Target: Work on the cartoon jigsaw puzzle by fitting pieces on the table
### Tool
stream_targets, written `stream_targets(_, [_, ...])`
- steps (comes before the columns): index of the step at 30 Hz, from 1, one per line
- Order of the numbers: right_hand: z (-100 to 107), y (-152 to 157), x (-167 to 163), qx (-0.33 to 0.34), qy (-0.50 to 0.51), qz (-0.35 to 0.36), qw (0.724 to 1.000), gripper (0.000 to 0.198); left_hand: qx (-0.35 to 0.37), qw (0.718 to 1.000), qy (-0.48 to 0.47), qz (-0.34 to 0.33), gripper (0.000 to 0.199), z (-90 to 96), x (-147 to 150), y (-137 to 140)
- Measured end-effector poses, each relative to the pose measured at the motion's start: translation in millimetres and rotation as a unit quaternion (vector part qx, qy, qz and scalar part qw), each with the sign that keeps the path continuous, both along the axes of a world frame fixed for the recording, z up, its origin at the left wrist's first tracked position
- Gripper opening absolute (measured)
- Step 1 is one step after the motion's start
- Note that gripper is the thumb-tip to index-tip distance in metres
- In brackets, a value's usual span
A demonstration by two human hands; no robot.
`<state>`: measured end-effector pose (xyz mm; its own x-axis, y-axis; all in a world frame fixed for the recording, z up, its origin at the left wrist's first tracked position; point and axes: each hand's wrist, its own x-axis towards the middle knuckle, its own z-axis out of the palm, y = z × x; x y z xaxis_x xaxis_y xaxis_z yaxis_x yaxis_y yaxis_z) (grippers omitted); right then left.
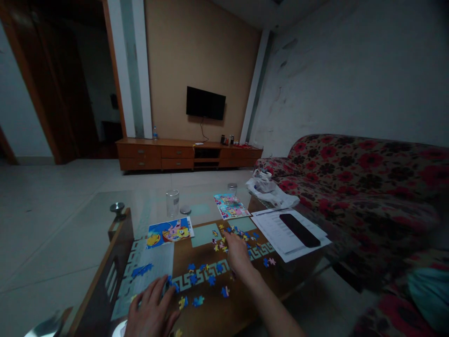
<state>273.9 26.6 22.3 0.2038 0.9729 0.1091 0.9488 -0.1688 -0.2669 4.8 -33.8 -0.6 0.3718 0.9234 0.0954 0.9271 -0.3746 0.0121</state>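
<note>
Blue and yellow puzzle pieces (224, 243) lie scattered on the table (210, 313). Right hand (237, 255) fingers rest spread over the heap, grasping nothing visible; left hand (152, 309) lies flat, released. Risk: a sweeping forearm may knock near-edge pieces to the floor.

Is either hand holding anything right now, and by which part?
Cannot be told: right hand reaches into scattered blue puzzle pieces; left hand rests flat by others.

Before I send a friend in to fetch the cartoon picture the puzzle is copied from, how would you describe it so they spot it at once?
On the glass-topped coffee table in front of the flowered sofa, look just nearer than the drinking glass. The cartoon picture lies flat there, left of the loose puzzle pieces. Unlike the paler pink-and-blue picture farther right, it is bright blue with yellow and pink figures.
</note>
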Motion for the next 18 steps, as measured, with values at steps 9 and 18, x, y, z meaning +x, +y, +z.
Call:
stream_targets(9, [5, 8, 62, 0.013, -0.017, -0.098, 0.995, 0.061, -0.012, 1.0, -0.024, -0.01, 0.036, -0.2, -2, 2])
stream_targets(18, [-7, 9, 37, 0.009, -0.027, -0.052, 0.998, 0.057, -0.034, 0.999, -0.013, -0.005, 0.037, -3.6, -3, 4])
